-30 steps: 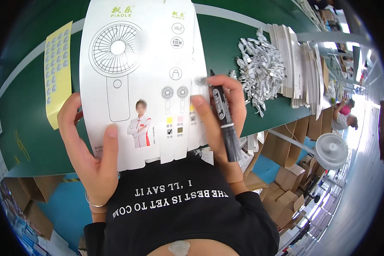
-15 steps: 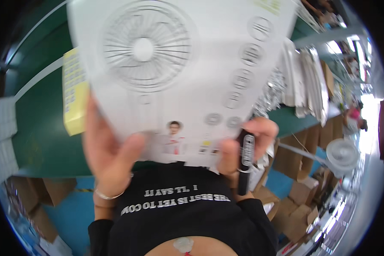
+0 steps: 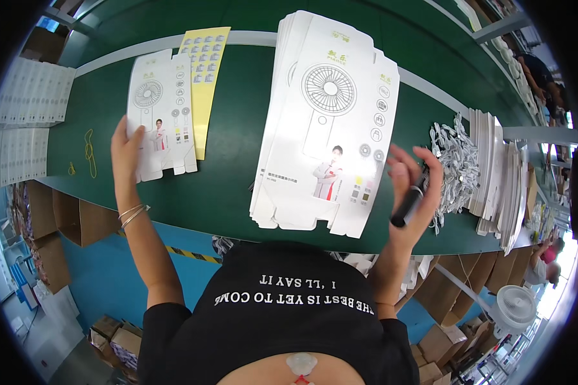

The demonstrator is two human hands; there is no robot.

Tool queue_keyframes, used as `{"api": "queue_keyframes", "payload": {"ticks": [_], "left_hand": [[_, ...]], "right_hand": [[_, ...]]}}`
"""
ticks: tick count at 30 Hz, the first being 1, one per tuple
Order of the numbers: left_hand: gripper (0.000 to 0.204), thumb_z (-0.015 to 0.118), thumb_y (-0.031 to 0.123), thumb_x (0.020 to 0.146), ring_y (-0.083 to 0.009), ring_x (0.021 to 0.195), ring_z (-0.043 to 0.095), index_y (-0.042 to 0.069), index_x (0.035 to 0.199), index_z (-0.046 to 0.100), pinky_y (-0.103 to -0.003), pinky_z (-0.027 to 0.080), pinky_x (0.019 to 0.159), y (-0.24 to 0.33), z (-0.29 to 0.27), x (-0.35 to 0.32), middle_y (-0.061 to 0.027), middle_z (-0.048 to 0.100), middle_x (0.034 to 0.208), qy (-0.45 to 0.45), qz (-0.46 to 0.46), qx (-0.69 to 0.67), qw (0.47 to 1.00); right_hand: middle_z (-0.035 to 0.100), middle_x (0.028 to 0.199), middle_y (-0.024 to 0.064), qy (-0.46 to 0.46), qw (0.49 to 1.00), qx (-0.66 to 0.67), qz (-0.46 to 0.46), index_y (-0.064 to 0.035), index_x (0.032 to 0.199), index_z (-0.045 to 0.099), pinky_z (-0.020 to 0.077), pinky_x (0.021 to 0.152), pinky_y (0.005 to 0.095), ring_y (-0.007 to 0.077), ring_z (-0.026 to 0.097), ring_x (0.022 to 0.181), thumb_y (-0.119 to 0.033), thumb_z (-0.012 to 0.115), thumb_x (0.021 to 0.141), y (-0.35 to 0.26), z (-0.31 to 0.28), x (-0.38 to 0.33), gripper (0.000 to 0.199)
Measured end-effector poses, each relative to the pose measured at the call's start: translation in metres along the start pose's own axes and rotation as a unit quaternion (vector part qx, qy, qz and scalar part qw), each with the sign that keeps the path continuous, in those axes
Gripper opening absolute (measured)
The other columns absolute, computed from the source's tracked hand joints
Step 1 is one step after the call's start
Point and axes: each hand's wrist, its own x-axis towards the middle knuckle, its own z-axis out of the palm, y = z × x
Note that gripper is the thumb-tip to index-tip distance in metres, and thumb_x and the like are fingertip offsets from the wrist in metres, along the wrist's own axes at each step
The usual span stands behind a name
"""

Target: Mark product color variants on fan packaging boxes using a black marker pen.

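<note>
While the left hand (image 3: 127, 149) grips a flat white carton (image 3: 164, 106) by its left edge, the right hand (image 3: 425, 204) holds a black marker (image 3: 407, 206) beside the carton stack (image 3: 340, 128) between both hands.

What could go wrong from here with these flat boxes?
The right hand holds a black marker beside the stack of flat white boxes; its tip is hidden, so if uncapped it might leave a stray mark. That stack's edges are uneven, so a bump could shift it. The left hand holds a separate flat box that appears to overlap the yellow sticker sheet; moving it might drag the sheet.
</note>
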Motion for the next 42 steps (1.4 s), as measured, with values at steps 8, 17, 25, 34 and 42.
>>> {"api": "queue_keyframes", "payload": {"ticks": [8, 17, 25, 34, 42], "left_hand": [[0.05, 0.059, 0.029, 0.096, -0.0348, 0.13, 0.043, 0.0, 0.136, 0.048, -0.039, 0.031, 0.11, 0.088, 0.086, -0.08, -0.021, 0.043, 0.14, -0.131, 0.204, -0.12, 0.963], [0.091, 0.055, 0.052, 0.092, -0.0531, 0.142, 0.016, -0.022, 0.137, 0.027, -0.057, 0.014, 0.115, 0.15, 0.146, -0.129, -0.0436, 0.019, 0.146, -0.267, 0.279, 0.018, 0.922], [0.081, 0.061, 0.04, 0.092, -0.0454, 0.143, 0.02, -0.011, 0.145, 0.027, -0.051, 0.021, 0.114, 0.118, 0.162, -0.115, -0.0376, 0.023, 0.148, -0.257, 0.208, -0.156, 0.931], [0.085, 0.072, 0.036, 0.084, -0.0311, 0.12, 0.054, -0.011, 0.142, 0.03, -0.034, 0.044, 0.1, 0.112, 0.17, -0.095, -0.0281, 0.048, 0.134, -0.292, -0.038, -0.306, 0.905], [0.058, 0.065, 0.027, 0.091, -0.0205, 0.107, 0.06, -0.007, 0.134, 0.047, -0.029, 0.048, 0.092, 0.098, 0.163, -0.063, -0.0159, 0.059, 0.124, -0.382, -0.065, -0.289, 0.875]], "right_hand": [[0.066, 0.101, 0.0124, -0.091, 0.985, 0.026, 0.146, 0.0036, 0.133, 0.045, 0.046, 0.075, 0.0232, 0.0128, 0.059, 0.089, -0.014, 0.076, 0.084, -0.003, 0.02, 0.011, 0.061], [0.063, 0.114, 0.0187, -0.024, 0.967, 0.109, 0.228, 0.0067, 0.133, 0.048, 0.0481, 0.088, 0.0289, 0.0222, 0.063, 0.099, -0.008, 0.073, 0.079, -0.003, 0.015, 0.018, 0.062], [0.062, 0.119, 0.0231, 0.016, 0.932, 0.229, 0.279, 0.0072, 0.137, 0.043, 0.0517, 0.091, 0.0358, 0.0274, 0.065, 0.102, -0.001, 0.07, 0.077, 0.019, 0.001, 0.01, 0.067], [0.062, 0.119, 0.0249, -0.011, 0.908, 0.286, 0.306, 0.0069, 0.139, 0.041, 0.0549, 0.087, 0.0362, 0.0279, 0.067, 0.099, 0.0, 0.059, 0.081, 0.027, -0.007, 0.014, 0.061], [0.066, 0.113, 0.021, -0.023, 0.876, 0.305, 0.374, 0.0061, 0.125, 0.053, 0.0577, 0.082, 0.0395, 0.0298, 0.069, 0.092, -0.018, 0.055, 0.09, 0.07, -0.025, 0.013, 0.043]]}}
